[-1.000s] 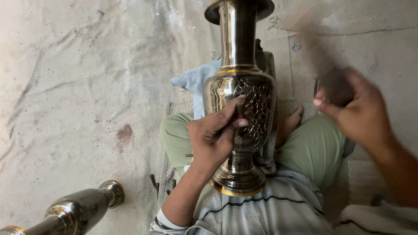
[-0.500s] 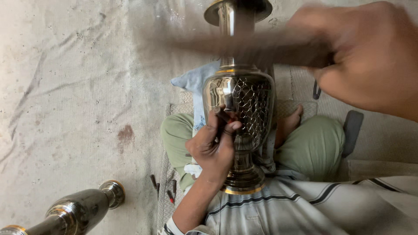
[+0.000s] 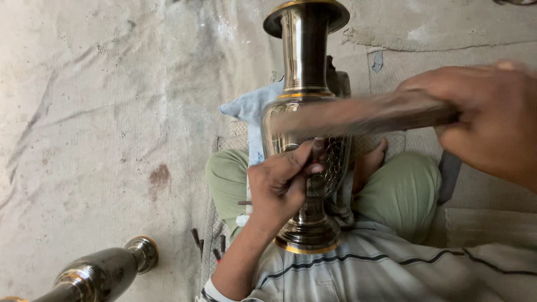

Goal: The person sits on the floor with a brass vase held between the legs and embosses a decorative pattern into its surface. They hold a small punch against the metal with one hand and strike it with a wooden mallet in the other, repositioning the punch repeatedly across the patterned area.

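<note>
Head view, looking down on the lap: the left hand (image 3: 282, 187) has its grip closed around a thin dark punch (image 3: 318, 150), fingers pinched tight so the tip rests against the patterned belly of the brass vase (image 3: 306, 140). Holding it that low and close seems meant to keep the point from skating on the curved metal. The right hand (image 3: 484, 120) is clamped on the handle of a hammer (image 3: 369, 114), which shows only as a blurred streak across the vase's shoulder, so its head cannot be made out. The vase itself lies lengthwise along the person's crossed legs, its gold-rimmed foot (image 3: 306, 243) pressed against the striped shirt (image 3: 391, 268) and its flared mouth (image 3: 306, 14) pointing away; the green trousered knees (image 3: 403, 193) cradle it on both sides, which looks like the way it is kept from rolling under each blow. A pale blue cloth (image 3: 251, 112) is tucked beneath it on the left, probably as padding. Several small dark punches (image 3: 208, 243) lie on the floor (image 3: 84, 112) just beside the left knee, within easy reach. Farther out, at the lower left, a second polished vase (image 3: 103, 271) lies on its side on the stained sheet covering the floor, well apart from the work
</note>
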